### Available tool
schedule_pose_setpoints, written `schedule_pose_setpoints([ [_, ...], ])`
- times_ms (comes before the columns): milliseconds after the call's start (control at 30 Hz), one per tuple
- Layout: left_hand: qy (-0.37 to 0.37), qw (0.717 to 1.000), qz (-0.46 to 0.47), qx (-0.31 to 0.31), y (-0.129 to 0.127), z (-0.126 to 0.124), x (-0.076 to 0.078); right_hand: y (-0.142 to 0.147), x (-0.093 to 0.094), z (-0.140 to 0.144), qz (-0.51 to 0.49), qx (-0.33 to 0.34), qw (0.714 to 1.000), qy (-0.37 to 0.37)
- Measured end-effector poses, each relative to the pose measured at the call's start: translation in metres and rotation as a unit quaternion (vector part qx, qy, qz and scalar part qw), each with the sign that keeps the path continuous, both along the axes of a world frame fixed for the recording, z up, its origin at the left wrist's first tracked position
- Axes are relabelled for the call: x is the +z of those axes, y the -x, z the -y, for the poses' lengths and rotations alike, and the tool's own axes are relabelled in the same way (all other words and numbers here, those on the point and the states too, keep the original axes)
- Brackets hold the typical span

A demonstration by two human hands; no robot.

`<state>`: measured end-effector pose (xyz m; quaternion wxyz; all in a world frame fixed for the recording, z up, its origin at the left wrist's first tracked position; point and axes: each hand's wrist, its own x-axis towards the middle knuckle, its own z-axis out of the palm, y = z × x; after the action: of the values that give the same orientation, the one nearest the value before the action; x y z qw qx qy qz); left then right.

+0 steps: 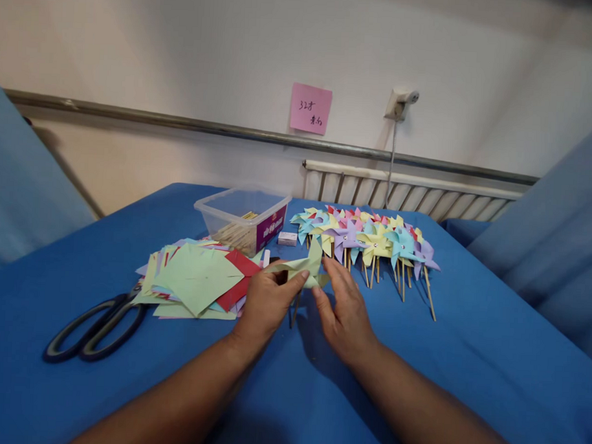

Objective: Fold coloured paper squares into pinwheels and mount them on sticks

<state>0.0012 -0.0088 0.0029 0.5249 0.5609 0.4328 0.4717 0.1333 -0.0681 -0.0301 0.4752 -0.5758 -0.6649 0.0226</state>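
Two hands on one pale green pinwheel [305,267]: left hand [266,303] and right hand [344,314] pinching it between fingertips.

Bare cloth [490,358] right of the hands is open. To the left lie papers [197,283] and scissors [95,325]; pinwheels [368,241] and box [242,217] block behind.
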Motion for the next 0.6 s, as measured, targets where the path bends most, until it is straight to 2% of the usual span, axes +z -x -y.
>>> schedule_pose_setpoints([
  [200,-0.048,0.998,-0.043,0.001,-0.0008,0.0044,0.0020,0.0040,-0.0030,0.0021,0.015,0.022,1.000,0.016],
  [300,-0.049,0.998,-0.042,-0.005,-0.0002,0.0042,0.0022,0.0041,-0.0027,0.0021,-0.009,0.034,0.999,-0.007],
  [433,-0.040,0.999,-0.033,0.002,-0.0002,0.0036,0.0012,0.0019,-0.0036,-0.0015,-0.067,0.009,0.998,0.006],
  [600,-0.032,0.999,-0.029,-0.011,-0.0013,0.0039,-0.0006,0.0006,-0.0036,-0.0034,-0.052,0.020,0.998,0.018],
])
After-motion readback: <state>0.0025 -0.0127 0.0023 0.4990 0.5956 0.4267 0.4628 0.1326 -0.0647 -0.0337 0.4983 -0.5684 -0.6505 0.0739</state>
